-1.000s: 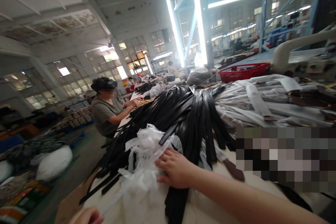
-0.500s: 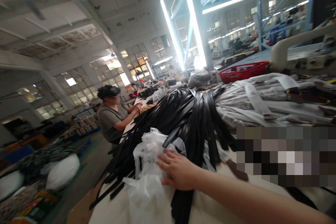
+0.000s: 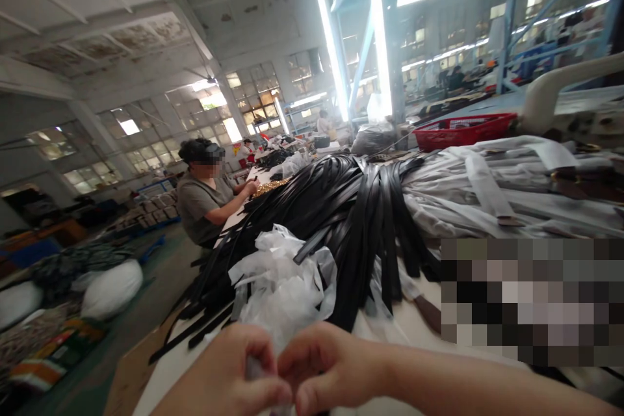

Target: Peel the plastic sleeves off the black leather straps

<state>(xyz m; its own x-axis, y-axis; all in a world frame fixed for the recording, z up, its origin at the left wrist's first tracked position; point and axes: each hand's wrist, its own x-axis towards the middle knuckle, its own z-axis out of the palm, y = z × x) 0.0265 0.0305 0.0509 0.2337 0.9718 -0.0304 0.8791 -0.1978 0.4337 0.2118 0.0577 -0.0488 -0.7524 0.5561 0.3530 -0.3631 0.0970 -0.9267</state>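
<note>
My left hand (image 3: 236,370) is at the bottom centre, its fingers curled round a small bit of pale, see-through plastic film (image 3: 254,369). Close against it, my right hand (image 3: 324,364) has its fingers and thumb bent inward; what lies inside them, if anything, is hidden. Just beyond both hands, a crumpled heap of white plastic film (image 3: 283,273) rests on the table. Behind and beside this heap spreads a large pile of long black straps (image 3: 336,208), with some ends hanging over the table's left edge.
Straps wrapped in white film (image 3: 468,188) lie to the right, below a red basket (image 3: 463,132) and a machine arm (image 3: 541,94). A co-worker (image 3: 202,198) stands at the table's left side near gold-coloured pieces (image 3: 270,187). White sacks (image 3: 112,289) sit on the floor.
My right hand has left the plastic film heap and drawn back toward me. My left hand has come into view and meets it. The view has shifted slightly.
</note>
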